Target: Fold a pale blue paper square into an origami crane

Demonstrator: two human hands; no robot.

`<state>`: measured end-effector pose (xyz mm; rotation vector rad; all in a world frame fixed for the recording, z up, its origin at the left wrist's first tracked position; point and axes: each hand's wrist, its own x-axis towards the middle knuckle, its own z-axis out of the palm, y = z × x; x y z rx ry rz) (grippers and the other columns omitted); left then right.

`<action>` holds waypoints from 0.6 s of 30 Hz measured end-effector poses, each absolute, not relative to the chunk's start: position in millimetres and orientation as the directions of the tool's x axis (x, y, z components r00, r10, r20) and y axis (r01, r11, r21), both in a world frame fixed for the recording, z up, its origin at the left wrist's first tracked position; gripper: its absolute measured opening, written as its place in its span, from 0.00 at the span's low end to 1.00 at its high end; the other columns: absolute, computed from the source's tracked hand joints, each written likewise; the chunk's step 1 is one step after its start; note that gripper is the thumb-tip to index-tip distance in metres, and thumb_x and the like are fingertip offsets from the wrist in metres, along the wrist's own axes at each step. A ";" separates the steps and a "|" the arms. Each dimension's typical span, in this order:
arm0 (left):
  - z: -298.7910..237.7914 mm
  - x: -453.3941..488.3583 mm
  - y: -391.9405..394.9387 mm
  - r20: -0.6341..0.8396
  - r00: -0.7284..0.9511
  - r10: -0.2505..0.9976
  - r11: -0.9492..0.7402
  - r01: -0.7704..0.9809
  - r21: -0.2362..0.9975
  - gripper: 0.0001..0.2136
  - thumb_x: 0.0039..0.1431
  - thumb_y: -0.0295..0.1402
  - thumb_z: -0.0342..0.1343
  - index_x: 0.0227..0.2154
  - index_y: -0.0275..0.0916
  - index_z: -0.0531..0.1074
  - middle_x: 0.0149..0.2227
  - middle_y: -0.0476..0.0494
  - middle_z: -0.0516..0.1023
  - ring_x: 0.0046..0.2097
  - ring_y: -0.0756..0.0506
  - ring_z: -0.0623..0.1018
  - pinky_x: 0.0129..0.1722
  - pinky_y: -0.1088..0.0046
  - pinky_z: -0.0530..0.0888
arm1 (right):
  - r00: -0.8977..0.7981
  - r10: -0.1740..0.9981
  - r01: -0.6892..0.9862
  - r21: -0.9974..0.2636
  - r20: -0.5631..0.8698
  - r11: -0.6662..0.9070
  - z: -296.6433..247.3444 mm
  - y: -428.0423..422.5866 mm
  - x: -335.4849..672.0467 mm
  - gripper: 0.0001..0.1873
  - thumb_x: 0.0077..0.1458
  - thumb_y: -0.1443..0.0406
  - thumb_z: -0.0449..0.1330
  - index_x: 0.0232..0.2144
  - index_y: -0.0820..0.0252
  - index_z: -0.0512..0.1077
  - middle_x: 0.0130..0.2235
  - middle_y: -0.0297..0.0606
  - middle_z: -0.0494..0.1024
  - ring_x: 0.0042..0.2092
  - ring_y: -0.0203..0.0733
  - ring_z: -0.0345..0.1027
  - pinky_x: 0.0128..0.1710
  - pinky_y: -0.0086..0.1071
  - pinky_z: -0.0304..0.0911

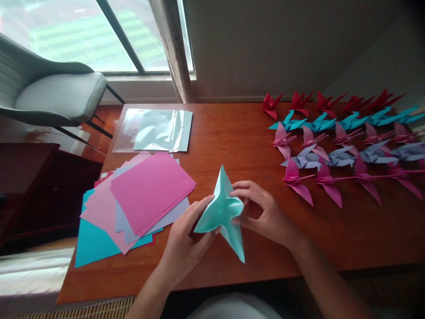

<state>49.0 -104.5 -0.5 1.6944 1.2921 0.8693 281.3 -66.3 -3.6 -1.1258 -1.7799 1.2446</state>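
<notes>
A partly folded sheet of mint-green origami paper [224, 212] is held up over the table's front middle, its points spread like a four-pointed star. My left hand [189, 235] pinches its left side, with the thumb at the lower edge and the fingers along the upper left. On the other side, my right hand [262, 212] grips the right flap between thumb and fingers. Parts of the fingertips are hidden by the paper. Just left of my left hand lies a fanned pile of coloured paper, topped by pink sheets [152, 190].
Rows of folded paper cranes in red [300, 104], turquoise [320, 122], light pink, lavender and magenta [327, 181] stand on the right of the wooden table [226, 133]. A clear plastic packet [149, 130] of pale paper lies back left. Beyond stands a grey chair [59, 95] by the window.
</notes>
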 end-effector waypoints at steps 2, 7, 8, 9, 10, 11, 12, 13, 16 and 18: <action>-0.3 48.9 -104.7 0.052 0.238 0.970 -0.150 0.414 0.898 0.26 0.60 0.29 0.63 0.60 0.49 0.66 0.53 0.44 0.79 0.48 0.43 0.80 0.47 0.69 0.76 | -0.408 0.911 0.273 -0.945 0.054 0.178 -4.1 -66.7 281.1 0.24 0.53 0.62 0.71 0.52 0.48 0.73 0.57 0.41 0.73 0.55 0.47 0.70 0.45 0.35 0.70; -2.5 47.9 -105.9 0.043 0.241 0.970 -0.138 0.394 0.909 0.24 0.60 0.27 0.62 0.58 0.47 0.68 0.50 0.44 0.80 0.46 0.45 0.81 0.45 0.71 0.77 | -0.424 0.903 0.283 -0.937 0.068 0.204 -5.8 -66.4 280.5 0.24 0.53 0.61 0.71 0.52 0.48 0.73 0.57 0.41 0.73 0.55 0.48 0.70 0.45 0.37 0.71; -2.9 47.7 -106.2 0.044 0.242 0.969 -0.137 0.383 0.914 0.23 0.60 0.26 0.62 0.57 0.47 0.68 0.49 0.45 0.80 0.45 0.45 0.80 0.45 0.71 0.77 | -0.425 0.902 0.286 -0.935 0.072 0.209 -6.2 -66.4 280.4 0.23 0.53 0.61 0.71 0.52 0.48 0.73 0.56 0.41 0.73 0.55 0.48 0.70 0.45 0.37 0.71; -3.1 47.7 -106.4 0.049 0.243 0.969 -0.139 0.371 0.918 0.22 0.61 0.26 0.61 0.56 0.46 0.69 0.47 0.45 0.80 0.44 0.46 0.80 0.44 0.72 0.77 | -0.427 0.901 0.287 -0.934 0.074 0.212 -6.6 -66.5 280.3 0.23 0.53 0.61 0.70 0.52 0.48 0.74 0.56 0.41 0.74 0.55 0.48 0.70 0.45 0.37 0.71; -3.1 47.7 -106.4 0.053 0.242 0.969 -0.141 0.364 0.921 0.20 0.61 0.26 0.60 0.55 0.46 0.69 0.46 0.45 0.80 0.43 0.46 0.80 0.43 0.72 0.76 | -0.428 0.901 0.288 -0.933 0.075 0.215 -6.9 -66.7 280.2 0.23 0.53 0.61 0.70 0.51 0.48 0.74 0.56 0.41 0.74 0.55 0.48 0.70 0.45 0.37 0.71; -2.8 47.9 -106.2 0.058 0.240 0.969 -0.144 0.362 0.921 0.19 0.61 0.26 0.60 0.54 0.45 0.70 0.45 0.45 0.79 0.42 0.46 0.79 0.42 0.72 0.76 | -0.429 0.900 0.288 -0.933 0.077 0.217 -7.0 -66.9 280.2 0.22 0.53 0.61 0.70 0.51 0.48 0.74 0.56 0.41 0.74 0.56 0.48 0.70 0.45 0.37 0.71; -2.4 48.2 -105.8 0.064 0.237 0.969 -0.149 0.362 0.920 0.18 0.61 0.27 0.60 0.53 0.45 0.71 0.44 0.44 0.78 0.42 0.47 0.79 0.42 0.72 0.76 | -0.431 0.899 0.287 -0.932 0.078 0.219 -7.0 -67.1 280.2 0.22 0.53 0.61 0.71 0.51 0.48 0.74 0.56 0.41 0.74 0.56 0.48 0.70 0.45 0.37 0.71; -1.8 48.6 -105.2 0.070 0.232 0.970 -0.154 0.365 0.918 0.16 0.61 0.27 0.60 0.52 0.45 0.72 0.44 0.44 0.77 0.41 0.47 0.78 0.41 0.71 0.76 | -0.432 0.898 0.287 -0.932 0.080 0.221 -6.8 -67.2 280.3 0.23 0.53 0.61 0.71 0.51 0.48 0.74 0.56 0.41 0.74 0.56 0.48 0.70 0.46 0.37 0.71; 0.1 50.2 -103.4 0.092 0.209 0.974 -0.163 0.353 0.921 0.14 0.61 0.28 0.60 0.49 0.44 0.73 0.48 0.41 0.74 0.44 0.45 0.77 0.40 0.71 0.76 | -0.438 0.894 0.283 -0.930 0.093 0.235 -5.6 -67.4 281.0 0.23 0.53 0.61 0.71 0.51 0.48 0.74 0.56 0.40 0.75 0.56 0.48 0.70 0.47 0.37 0.71; 0.6 51.0 -103.1 0.100 0.202 0.974 -0.164 0.327 0.931 0.13 0.61 0.28 0.60 0.48 0.43 0.73 0.53 0.38 0.72 0.49 0.43 0.77 0.43 0.69 0.77 | -0.442 0.891 0.282 -0.927 0.103 0.247 -5.1 -67.3 281.6 0.24 0.53 0.61 0.71 0.51 0.49 0.74 0.56 0.41 0.75 0.57 0.48 0.70 0.48 0.38 0.71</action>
